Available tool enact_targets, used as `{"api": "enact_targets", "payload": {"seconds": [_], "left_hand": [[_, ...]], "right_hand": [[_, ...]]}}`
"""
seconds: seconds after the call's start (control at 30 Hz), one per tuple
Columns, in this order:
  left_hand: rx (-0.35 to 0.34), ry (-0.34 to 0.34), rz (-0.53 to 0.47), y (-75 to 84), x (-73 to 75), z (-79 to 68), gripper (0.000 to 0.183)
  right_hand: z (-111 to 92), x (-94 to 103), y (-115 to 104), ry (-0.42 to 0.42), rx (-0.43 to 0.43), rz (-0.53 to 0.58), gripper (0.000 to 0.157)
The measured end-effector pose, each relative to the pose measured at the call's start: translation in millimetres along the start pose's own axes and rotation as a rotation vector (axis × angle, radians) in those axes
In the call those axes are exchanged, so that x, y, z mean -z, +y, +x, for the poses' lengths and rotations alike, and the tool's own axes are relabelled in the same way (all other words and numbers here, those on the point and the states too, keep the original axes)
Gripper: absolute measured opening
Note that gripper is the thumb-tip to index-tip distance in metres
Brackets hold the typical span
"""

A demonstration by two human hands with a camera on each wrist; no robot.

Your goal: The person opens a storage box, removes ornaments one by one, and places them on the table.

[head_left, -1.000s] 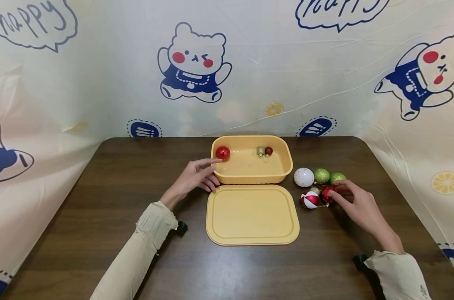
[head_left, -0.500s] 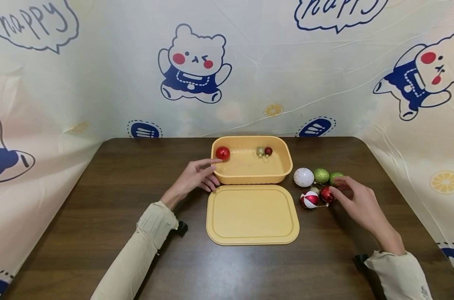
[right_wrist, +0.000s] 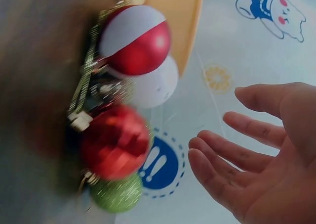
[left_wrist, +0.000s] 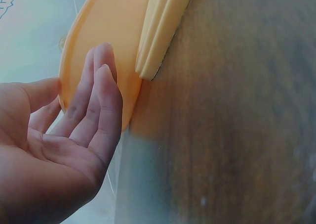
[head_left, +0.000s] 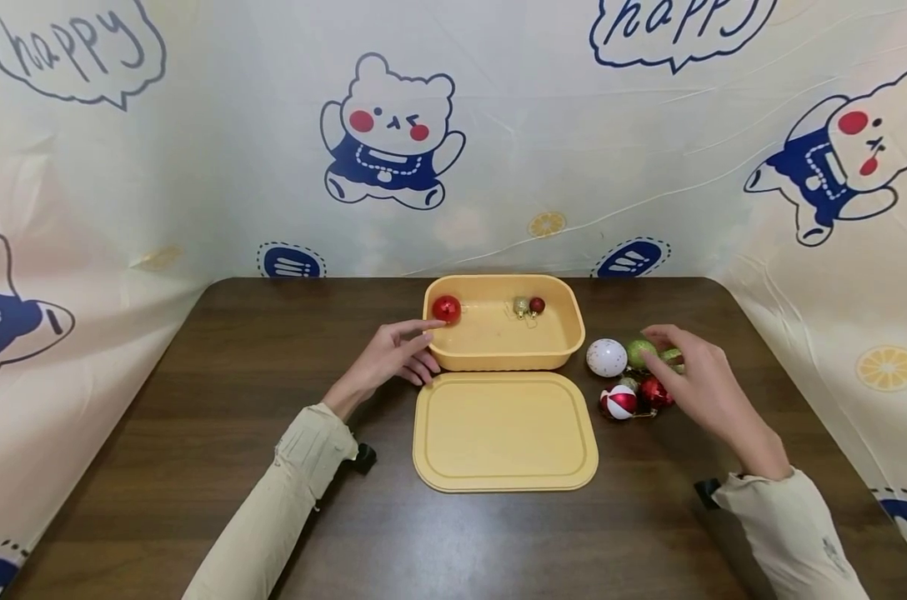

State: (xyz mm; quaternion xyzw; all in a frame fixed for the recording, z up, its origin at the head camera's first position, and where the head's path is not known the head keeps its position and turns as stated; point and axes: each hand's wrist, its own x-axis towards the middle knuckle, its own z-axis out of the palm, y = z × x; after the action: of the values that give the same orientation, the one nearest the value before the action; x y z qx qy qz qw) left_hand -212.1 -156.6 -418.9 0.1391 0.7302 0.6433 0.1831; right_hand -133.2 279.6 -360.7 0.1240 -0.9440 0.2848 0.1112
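My left hand [head_left: 389,354] rests against the left end of a yellow plastic box [head_left: 498,360], one finger over its rim and the others, loosely extended, along the outer wall. Inside lie a red bauble [head_left: 446,309] and a small gold bauble [head_left: 521,305] beside a small dark red one [head_left: 537,306]. My right hand [head_left: 697,375] hovers by loose baubles, its loosely bent fingers holding nothing. Nearest are a green glitter bauble [head_left: 640,353] and a second green one, partly hidden. A red faceted bauble [right_wrist: 116,142], a red-and-white one [right_wrist: 136,40] and a white one [head_left: 607,357] lie close by.
A flat yellow lid [head_left: 506,432] lies on the dark wooden table [head_left: 198,467], directly in front of the box. Printed cloth with bears [head_left: 389,133] hangs behind the table and along both sides.
My right hand has left the red bauble and shifted up and left, over the green baubles. The left hand stays at the box.
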Motion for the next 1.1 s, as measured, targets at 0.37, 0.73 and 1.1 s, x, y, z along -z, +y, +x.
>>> {"api": "enact_targets", "payload": {"seconds": [0.37,0.73,1.1], "left_hand": [[-0.002,0.002,0.002,-1.8,0.9,0.0,0.041],[0.006,0.004,-0.006,-0.7,0.1,2.0,0.042],[0.006,-0.004,-0.020,-1.6,0.5,1.5,0.041]], "right_hand": [[47,-20.2,-33,-0.033,0.046,0.063,0.035],[92,-53.7,-56,-0.074,0.079,0.119,0.037],[130,-90.4,-66,-0.168,-0.003,0.133,0.035]]}}
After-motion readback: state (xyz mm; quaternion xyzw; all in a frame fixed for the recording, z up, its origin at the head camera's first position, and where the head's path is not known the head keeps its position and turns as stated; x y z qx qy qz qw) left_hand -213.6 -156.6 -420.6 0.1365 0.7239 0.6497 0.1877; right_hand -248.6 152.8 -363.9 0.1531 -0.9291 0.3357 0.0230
